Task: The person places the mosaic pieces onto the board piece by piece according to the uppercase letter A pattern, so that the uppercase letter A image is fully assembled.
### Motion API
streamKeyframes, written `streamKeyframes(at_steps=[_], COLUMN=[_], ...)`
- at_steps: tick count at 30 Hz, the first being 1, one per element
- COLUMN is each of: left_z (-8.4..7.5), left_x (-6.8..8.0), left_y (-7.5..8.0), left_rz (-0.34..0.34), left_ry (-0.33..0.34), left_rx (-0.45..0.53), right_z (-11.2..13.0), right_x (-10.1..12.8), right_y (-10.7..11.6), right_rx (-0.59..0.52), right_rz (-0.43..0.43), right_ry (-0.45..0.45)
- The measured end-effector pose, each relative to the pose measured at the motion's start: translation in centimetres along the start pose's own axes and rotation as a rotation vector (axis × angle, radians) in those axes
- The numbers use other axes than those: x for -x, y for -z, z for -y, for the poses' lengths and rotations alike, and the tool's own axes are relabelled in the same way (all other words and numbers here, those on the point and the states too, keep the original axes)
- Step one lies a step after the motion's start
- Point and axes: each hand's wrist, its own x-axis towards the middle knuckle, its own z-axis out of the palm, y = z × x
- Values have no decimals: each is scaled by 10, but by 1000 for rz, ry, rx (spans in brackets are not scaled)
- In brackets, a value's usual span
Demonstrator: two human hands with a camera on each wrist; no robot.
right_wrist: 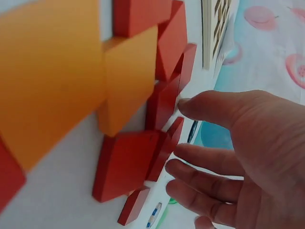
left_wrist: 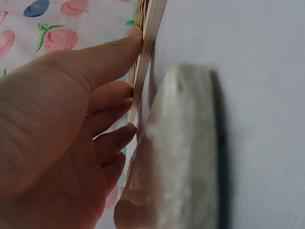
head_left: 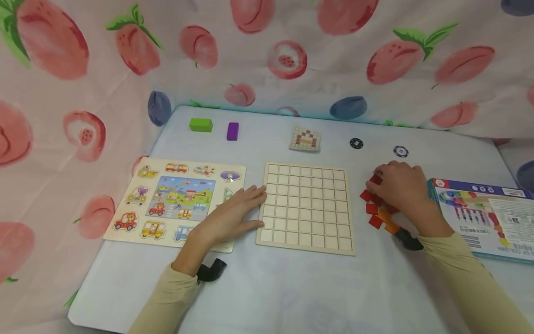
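Two hands: left hand (head_left: 233,211) steadying grid board (head_left: 306,208) (right hand (head_left: 402,185) over red tiles (head_left: 372,208)).

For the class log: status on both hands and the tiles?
Left hand flat against grid board edge. Right hand open over red tiles, none gripped. Nothing in between.

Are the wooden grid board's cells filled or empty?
Empty: every cell of the grid board shows bare wood; the red tiles lie beside it on the table.

Box (head_left: 486,213) cut off at right edge.
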Motion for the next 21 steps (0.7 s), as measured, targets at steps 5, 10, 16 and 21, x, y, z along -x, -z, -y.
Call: streamKeyframes(at_steps=[5,10,16,21], left_z=[0,1,1,1], left_x=[0,0,0,0], left_y=[0,-1,-1,-2], left_rz=[-1,-3,-1,-3], left_ry=[13,8,4,7], left_rx=[-6,-6,-8,-11], right_z=[-4,1,40,82], right_x=[0,-3,-15,-32], right_y=[-1,-1,2,-2], right_rx=[-27,-48,-135,-122], right_rz=[2,-42,-118,-158], right_ry=[17,42,177,384])
